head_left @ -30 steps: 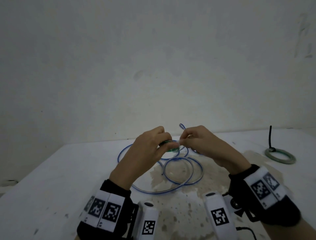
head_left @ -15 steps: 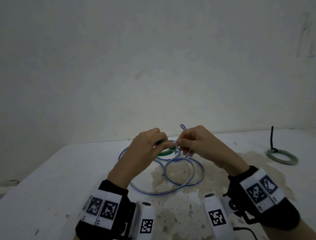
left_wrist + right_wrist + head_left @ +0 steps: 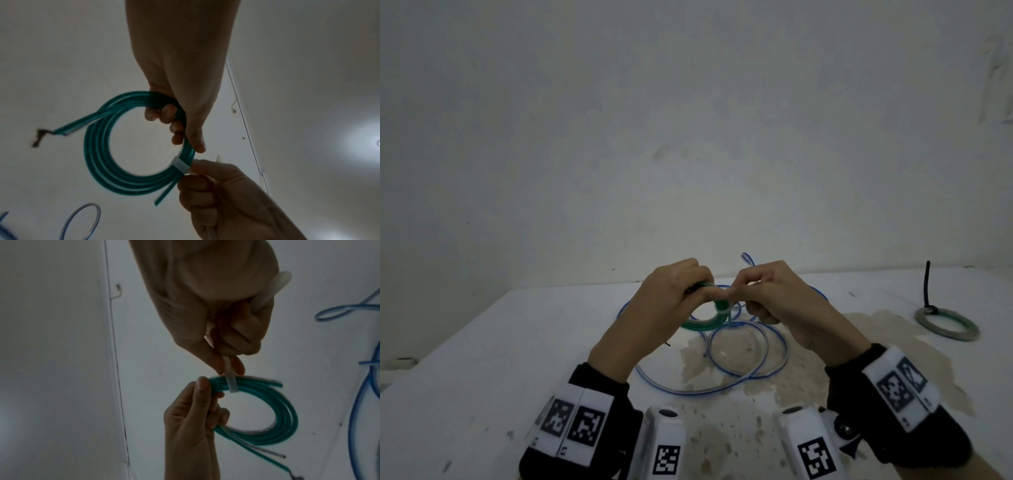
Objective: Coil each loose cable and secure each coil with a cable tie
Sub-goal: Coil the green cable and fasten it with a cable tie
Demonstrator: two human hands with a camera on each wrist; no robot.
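We hold the green cable coil [image 3: 131,162] above the white table [image 3: 482,359], in front of the wall [image 3: 688,120]. Our left hand [image 3: 671,308] grips one side of the coil, fingers [image 3: 170,113] curled through its opening and thumb pressed along the outside. A white cable tie [image 3: 180,164] wraps across the strands just beside that thumb. Our right hand [image 3: 784,301] pinches the free strap of the tie between thumb and forefinger, right at the coil; the strap runs up through the curled fingers, and its tip [image 3: 281,279] sticks out past the palm. Two loose cable ends [image 3: 273,454] trail from the coil.

On the table below the hands lies the blue cable [image 3: 739,359], spread in loose, untied loops. Far to the right lies a grey coil [image 3: 945,325], already bound, with a black tie [image 3: 927,284] standing upright from it.
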